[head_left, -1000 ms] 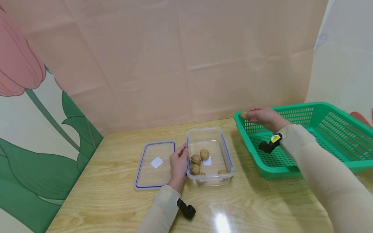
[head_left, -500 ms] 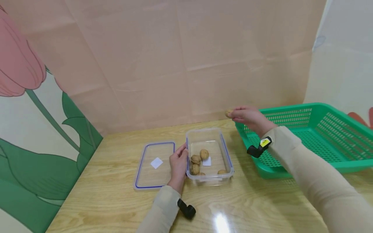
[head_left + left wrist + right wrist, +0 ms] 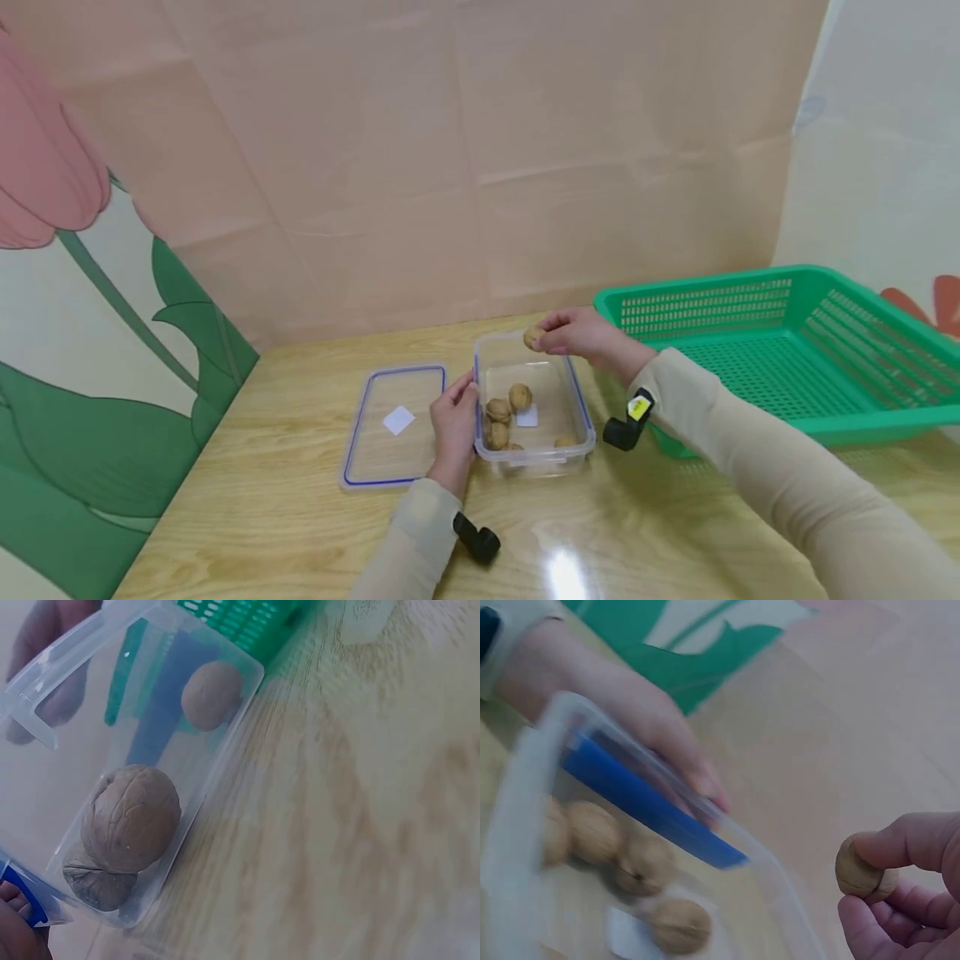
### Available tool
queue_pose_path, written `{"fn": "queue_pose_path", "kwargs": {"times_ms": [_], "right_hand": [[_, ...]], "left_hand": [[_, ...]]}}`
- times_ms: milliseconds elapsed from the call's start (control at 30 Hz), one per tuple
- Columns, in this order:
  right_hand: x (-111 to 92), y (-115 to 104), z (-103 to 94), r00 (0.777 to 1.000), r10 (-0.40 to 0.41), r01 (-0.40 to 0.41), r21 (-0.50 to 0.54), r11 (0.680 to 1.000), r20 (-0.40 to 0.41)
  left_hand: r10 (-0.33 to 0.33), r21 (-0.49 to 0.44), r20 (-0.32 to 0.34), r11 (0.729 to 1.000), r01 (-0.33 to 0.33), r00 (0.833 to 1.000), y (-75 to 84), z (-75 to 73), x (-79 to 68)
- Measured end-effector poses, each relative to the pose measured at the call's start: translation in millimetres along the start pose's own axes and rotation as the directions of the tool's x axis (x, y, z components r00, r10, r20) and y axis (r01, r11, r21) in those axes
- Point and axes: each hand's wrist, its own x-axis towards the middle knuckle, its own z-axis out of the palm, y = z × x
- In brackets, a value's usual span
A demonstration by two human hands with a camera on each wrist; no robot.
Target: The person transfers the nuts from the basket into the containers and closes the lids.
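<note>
My right hand pinches a walnut between thumb and fingers, above the far right part of a clear plastic food container. Along the container's left side rests my left hand, its fingers against the outside of the wall near a blue clip. Inside lie several walnuts, mostly grouped at the left, with another walnut at the near right. A white square label shows at the container's bottom.
Left of the container, its clear lid with a blue seal lies on the wooden table. A large green plastic basket stands at the right. A beige sheet hangs behind the table.
My right hand has moved left with the walnut, from the green basket's far left rim to above the container. The left hand keeps its place at the container's side.
</note>
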Motion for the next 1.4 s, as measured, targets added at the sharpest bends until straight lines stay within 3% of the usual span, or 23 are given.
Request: {"fn": "queue_pose_path", "kwargs": {"times_ms": [267, 700, 1133, 1400], "right_hand": [[-3, -1, 38.0, 0.998, 0.056, -0.055, -0.097, 0.994, 0.009], [2, 18, 77.0, 0.993, 0.114, -0.113, -0.279, 0.954, -0.014], [-4, 24, 94.2, 0.994, 0.103, -0.106, -0.298, 0.949, -0.025], [-9, 26, 88.4, 0.996, 0.063, -0.077, -0.304, 0.95, -0.057]], "left_hand": [[0.003, -0.024, -0.017, 1.0, -0.004, 1.0, -1.5, 0.0, 4.7], [0.006, -0.039, -0.001, 0.999, -0.006, 1.0, -2.2, -1.2, 1.8], [0.047, 0.049, -0.021, 0.998, -0.045, 0.999, -1.4, -1.0, 2.7], [0.038, -0.029, -0.057, 0.999, -0.04, 0.998, 3.0, -16.8, 7.1]]}}
